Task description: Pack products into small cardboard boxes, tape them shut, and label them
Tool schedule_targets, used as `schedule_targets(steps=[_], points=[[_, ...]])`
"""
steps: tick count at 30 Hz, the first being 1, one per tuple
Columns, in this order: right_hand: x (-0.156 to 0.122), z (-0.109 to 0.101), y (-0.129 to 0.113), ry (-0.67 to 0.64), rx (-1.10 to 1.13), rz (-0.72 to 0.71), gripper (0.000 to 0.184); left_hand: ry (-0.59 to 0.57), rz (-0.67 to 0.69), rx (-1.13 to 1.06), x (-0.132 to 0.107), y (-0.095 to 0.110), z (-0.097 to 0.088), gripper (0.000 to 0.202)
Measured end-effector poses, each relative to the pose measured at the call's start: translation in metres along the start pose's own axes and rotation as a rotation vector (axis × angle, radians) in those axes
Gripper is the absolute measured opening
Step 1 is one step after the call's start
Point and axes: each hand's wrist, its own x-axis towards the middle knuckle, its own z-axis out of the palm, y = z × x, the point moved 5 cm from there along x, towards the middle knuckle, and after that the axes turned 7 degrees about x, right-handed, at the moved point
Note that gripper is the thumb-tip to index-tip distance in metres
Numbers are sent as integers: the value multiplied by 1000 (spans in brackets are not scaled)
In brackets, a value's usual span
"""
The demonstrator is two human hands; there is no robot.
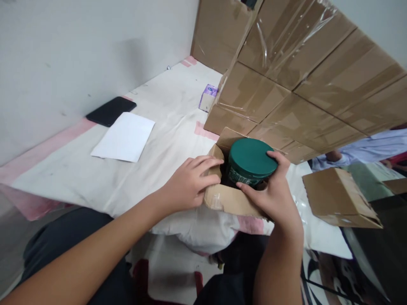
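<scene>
A jar with a dark green lid [251, 159] stands partway inside a small open cardboard box [227, 199] on a white pillow in front of me. My right hand [273, 192] is wrapped round the jar's side, thumb low and fingers over the lid's far edge. My left hand [192, 182] rests on the box's left flap, its fingers curled over the flap's edge and holding it down.
A tall stack of taped cardboard boxes [302, 80] stands close behind. Another open box [341, 197] lies to the right. A white sheet of paper [124, 137], a black flat device [111, 111] and a small purple carton [208, 97] lie on the cloth-covered floor.
</scene>
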Motion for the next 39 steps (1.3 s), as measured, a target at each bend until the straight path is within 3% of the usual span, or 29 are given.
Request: schedule_targets(steps=[7,12,18,22,25,29,35,39], points=[[-6,2,3,-25,82,5,99,-62,124,-35,0,-5,-11,28],[-8,0,2,-19,67,-6,97,-76,133,112,5,4,-7,57],[-1,3,-1,-12,62,-18,98,-36,109,145,33,-7,-6,34],[-2,2,-5,8,64,-17,97,-38,127,162,32,-12,-4,33],[-5,1,-6,16,71,-22,98,73,38,74,24,-14,-7,37],[-6,3,-2,-15,95,-3,100,198,-118,-196,15,-21,-6,58],[-4,4,-4,-66,88,-19,97,226,-79,-320,13,-20,-1,61],[1,2,-13,-183,19,-22,95,234,-81,-305,12,-20,-1,54]])
